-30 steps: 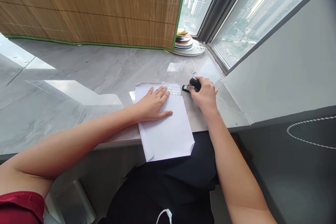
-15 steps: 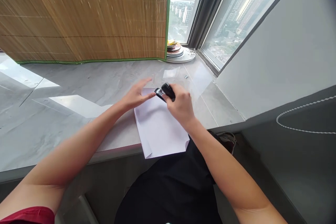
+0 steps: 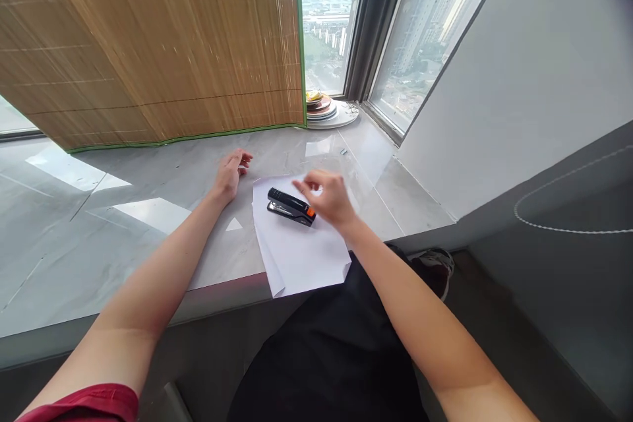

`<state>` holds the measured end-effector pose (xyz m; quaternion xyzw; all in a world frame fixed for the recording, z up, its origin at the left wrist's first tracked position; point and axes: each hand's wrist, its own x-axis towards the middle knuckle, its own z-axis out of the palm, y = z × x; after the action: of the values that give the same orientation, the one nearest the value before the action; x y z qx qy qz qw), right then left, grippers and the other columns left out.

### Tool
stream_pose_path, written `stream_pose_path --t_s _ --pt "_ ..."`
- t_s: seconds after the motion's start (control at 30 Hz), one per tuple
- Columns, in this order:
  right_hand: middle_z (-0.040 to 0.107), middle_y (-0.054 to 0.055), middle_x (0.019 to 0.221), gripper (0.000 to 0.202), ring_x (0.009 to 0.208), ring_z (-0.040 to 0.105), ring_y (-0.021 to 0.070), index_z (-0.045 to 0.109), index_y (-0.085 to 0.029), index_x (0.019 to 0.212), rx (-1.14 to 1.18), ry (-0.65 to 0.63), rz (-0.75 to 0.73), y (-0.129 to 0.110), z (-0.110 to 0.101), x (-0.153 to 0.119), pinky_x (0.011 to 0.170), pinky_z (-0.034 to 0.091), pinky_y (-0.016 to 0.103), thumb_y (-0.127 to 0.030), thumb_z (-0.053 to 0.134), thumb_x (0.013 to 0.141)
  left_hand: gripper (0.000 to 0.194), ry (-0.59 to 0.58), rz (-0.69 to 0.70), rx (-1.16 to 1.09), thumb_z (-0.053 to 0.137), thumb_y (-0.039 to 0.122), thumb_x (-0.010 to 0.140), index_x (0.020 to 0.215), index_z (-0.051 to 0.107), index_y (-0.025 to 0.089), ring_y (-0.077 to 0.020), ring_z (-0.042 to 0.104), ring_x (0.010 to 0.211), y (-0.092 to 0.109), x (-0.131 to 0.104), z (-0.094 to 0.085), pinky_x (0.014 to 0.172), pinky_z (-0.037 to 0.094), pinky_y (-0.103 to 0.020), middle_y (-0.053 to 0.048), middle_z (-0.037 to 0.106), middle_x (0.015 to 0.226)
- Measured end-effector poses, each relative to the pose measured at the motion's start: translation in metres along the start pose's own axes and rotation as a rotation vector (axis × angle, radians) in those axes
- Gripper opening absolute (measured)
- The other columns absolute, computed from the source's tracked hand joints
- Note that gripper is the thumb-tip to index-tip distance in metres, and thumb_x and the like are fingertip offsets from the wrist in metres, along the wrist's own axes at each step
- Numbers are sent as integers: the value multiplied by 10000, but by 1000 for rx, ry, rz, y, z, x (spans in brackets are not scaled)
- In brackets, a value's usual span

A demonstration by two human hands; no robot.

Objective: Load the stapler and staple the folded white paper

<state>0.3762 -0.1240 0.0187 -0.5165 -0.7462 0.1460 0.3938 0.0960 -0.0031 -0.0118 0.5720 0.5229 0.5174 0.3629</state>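
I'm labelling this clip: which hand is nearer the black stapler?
The right hand, over the paper, right beside the stapler; the left hand is farther off, to the left of the paper.

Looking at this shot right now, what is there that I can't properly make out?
All in the head view:
Far right part of the paper: covered by the right hand, whose fingers are blurred.
Left side of the plates: behind the blind.
Ends of the cord: cut off by the picture's right edge.
Small piece below the plates in the picture: too small to identify.
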Motion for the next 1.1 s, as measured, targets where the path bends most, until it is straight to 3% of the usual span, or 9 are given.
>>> stream_pose_path --t_s 0.07,0.13,0.3,0.4,0.53,0.63,0.73,0.9,1.1 --pt "498 21 622 598 646 464 161 571 -235 581 -143 109 243 34 -21 6 703 386 321 -433 437 1129 610 7 -32 -32 489 794 1012 848 630 224 -187 584 809 0 2 -1 681 481 -320 -83 646 877" --pt "441 21 563 550 616 445 170 545 -245 530 -295 75 432 69 -33 10 666 349 334 -343 484 1068 650 2 -46 -33 467 837 999 840 620 225 -179 558 773 0 3 -1 672 471 -322 -73 620 836" --pt "597 85 660 381 717 566 237 644 -229 607 -524 -51 382 108 -29 8 688 372 355 -326 582 970 650 -11 -38 -69 470 834 999 829 621 225 -170 528 744 -3 5 -2 676 467 -323 -60 606 819" --pt "550 61 606 449 684 528 217 615 -234 588 -472 -5 354 96 -25 6 669 380 347 -366 553 1013 616 -4 -42 -45 477 789 1016 809 617 226 -171 526 740 -6 7 -2 681 468 -321 -56 607 807" --pt "601 40 663 564 686 541 187 613 -237 637 -217 88 199 54 -18 3 715 448 334 -505 465 1110 561 -30 -2 -21 533 731 1007 767 615 231 -181 540 733 -13 9 -3 683 465 -335 -58 612 792" --pt "768 66 1020 347 966 690 217 730 -224 956 8 -53 -52 15 -2 -2 868 520 329 -511 580 1083 539 -54 21 -22 586 720 981 761 651 232 -188 541 730 -18 11 -4 668 460 -334 -67 634 808" --pt "770 98 1210 268 1067 707 252 670 -224 1263 10 -269 -154 -10 22 -9 872 533 348 -347 666 1024 518 -48 34 -38 634 696 958 751 688 224 -188 531 703 -22 13 -4 634 452 -321 -68 635 787" --pt "777 98 1193 353 947 704 267 575 -218 1348 -153 -408 -142 -14 45 -15 738 474 348 -192 592 997 474 -37 42 -71 655 603 978 731 707 202 -173 516 662 -25 16 -4 598 438 -296 -62 628 751" --pt "789 89 1184 313 948 718 267 601 -237 1333 -180 -406 -126 7 21 -5 714 446 330 -244 626 1020 439 -34 31 -95 625 498 1027 727 717 193 -163 523 664 -25 16 -4 619 433 -284 -60 634 759"
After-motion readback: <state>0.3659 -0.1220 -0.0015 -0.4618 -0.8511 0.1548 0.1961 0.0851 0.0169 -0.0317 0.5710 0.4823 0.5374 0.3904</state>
